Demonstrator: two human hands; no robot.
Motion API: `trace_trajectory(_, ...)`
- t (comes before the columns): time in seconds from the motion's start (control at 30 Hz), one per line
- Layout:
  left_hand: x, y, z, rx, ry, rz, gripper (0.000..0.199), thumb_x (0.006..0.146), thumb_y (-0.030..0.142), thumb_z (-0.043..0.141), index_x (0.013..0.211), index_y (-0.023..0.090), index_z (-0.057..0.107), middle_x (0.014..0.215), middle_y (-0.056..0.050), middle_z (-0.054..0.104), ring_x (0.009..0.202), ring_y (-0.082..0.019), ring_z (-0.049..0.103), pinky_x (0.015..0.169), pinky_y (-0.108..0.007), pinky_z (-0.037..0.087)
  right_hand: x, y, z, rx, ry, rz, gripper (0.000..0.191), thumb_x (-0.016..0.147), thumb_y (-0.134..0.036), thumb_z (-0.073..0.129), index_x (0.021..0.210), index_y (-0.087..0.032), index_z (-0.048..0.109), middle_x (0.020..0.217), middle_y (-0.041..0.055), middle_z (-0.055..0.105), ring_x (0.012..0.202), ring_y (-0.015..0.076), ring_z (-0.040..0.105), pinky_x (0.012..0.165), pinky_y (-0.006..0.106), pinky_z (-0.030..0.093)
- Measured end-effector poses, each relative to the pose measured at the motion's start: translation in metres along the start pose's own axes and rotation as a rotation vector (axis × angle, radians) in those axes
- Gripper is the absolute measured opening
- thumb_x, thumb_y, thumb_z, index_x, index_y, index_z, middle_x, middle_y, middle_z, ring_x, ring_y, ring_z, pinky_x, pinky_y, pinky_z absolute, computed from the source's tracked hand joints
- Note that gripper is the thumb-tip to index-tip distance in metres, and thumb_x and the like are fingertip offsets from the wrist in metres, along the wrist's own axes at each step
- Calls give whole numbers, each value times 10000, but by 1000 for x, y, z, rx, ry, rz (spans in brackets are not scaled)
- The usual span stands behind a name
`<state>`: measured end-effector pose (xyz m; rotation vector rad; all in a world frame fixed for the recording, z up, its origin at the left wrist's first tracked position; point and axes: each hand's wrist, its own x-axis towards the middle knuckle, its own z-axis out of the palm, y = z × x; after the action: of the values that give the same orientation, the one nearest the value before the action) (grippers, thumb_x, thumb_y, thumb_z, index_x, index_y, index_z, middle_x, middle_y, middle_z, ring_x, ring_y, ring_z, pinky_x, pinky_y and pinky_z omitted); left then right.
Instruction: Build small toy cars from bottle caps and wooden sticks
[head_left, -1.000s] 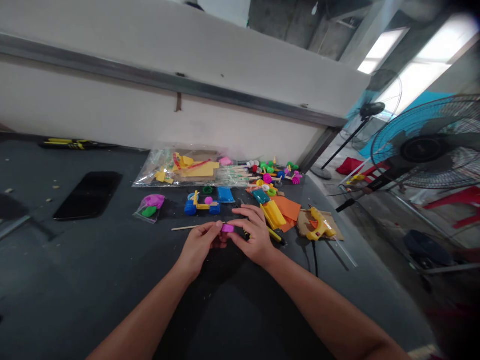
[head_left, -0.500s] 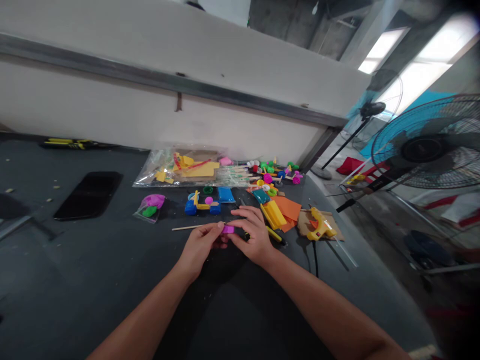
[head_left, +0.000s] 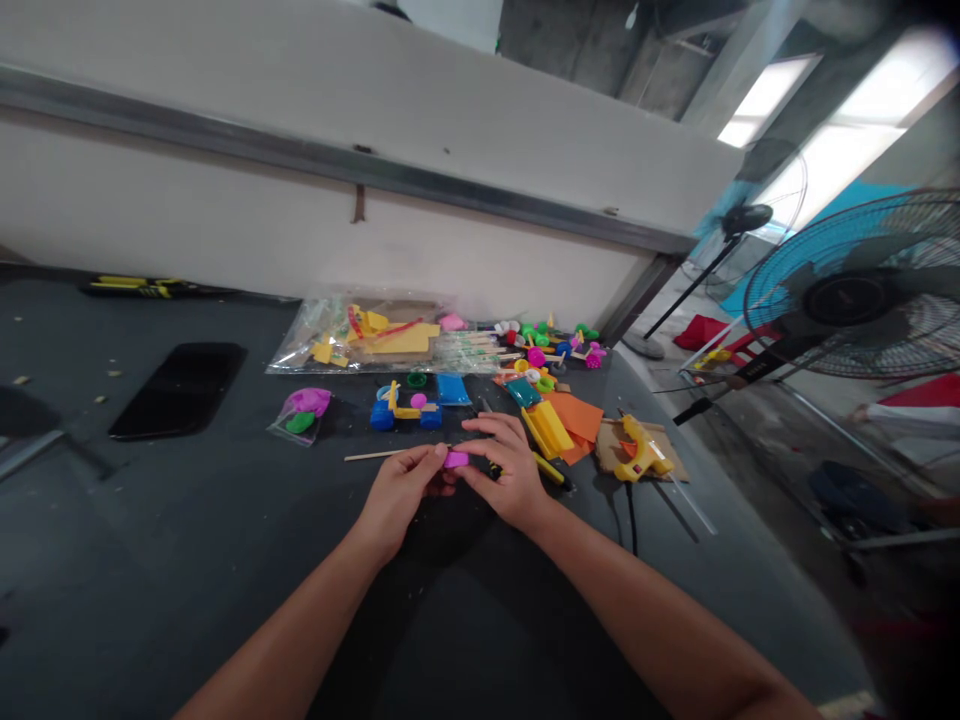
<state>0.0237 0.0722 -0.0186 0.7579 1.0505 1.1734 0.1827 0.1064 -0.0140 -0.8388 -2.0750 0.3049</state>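
Observation:
My left hand point(head_left: 401, 495) is closed, its thumb and fingers pinching a small piece of purple modelling clay point(head_left: 456, 459) from the left. On the clay's right side are the thumb and fingertip of my right hand point(head_left: 506, 475), also closed on it; its other fingers are raised and bent. A thin wooden stick point(head_left: 371, 456) points out to the left from behind my left fingers; whether they grip it I cannot tell. Just beyond my hands stands a small blue and yellow model point(head_left: 406, 411) with a pink ball. A yellow and black pen-shaped tool point(head_left: 551, 470) lies beside my right hand.
A yellow glue gun point(head_left: 641, 455) rests on cardboard at right, near orange sheets point(head_left: 576, 420). Behind are a clear bag point(head_left: 300, 340) of yellow parts and several colourful small pieces. A black phone point(head_left: 178, 390) and a bag of purple and green clay point(head_left: 304, 410) lie left.
My hands and the purple clay have hardly moved. In the background at far right, something red and white has shifted.

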Motion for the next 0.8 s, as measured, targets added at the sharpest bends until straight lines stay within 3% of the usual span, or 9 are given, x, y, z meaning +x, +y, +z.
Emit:
trace_trajectory(0.5,-2,5,4,80,-30,4,213,638,365,725,674,160,680,646,-5,627,608,-104,547,612,-218,452,-1,-1,1,-15,-2,-3,162,776,-279,618,927,-273,675,1077,38,625,1129,227,481,955,441,408)
trace_trajectory(0.8,1,0,0,13,-37,9,247,700,403,678,727,158,690,683,-16,632,633,-113,558,627,-238,481,0,0,0,3,35,3,158,787,-272,609,935,-264,663,1058,38,634,1118,221,496,957,435,409)
